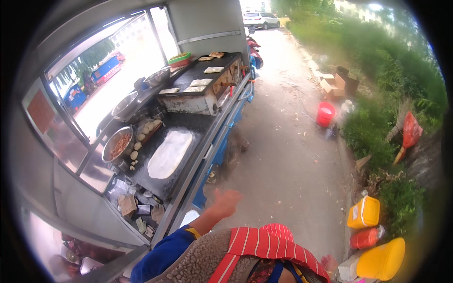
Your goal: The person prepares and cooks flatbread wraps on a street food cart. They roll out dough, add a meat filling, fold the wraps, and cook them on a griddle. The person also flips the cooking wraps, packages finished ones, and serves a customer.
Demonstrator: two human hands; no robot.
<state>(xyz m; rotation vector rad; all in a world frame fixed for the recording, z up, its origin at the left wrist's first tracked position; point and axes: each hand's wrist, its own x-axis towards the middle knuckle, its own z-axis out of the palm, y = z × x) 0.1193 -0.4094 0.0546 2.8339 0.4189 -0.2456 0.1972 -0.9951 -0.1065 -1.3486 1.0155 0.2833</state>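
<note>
My left hand [226,203] hangs over the pavement beside the cart's front rail, blurred, its thumb apart and nothing visible in it. Low at my right side, my right hand [329,262] shows only in part past the red striped apron [269,244]; its fingers are not clear. On the dark worktop [155,189] to my left lies a long, thin, floured dough sheet [170,154]. Several dough balls [141,137] line its far side, some on a board. Beyond them stands a steel bowl [105,152] of reddish-brown chopped filling [121,145].
A griddle [184,78] bears pale flatbreads [200,82] and browned ones [216,54]. Steel bowls [158,76] stand behind it. A metal rail [198,166] edges the cart. Along the kerb are a red bucket [325,115], cardboard boxes [332,86] and yellow containers [364,212].
</note>
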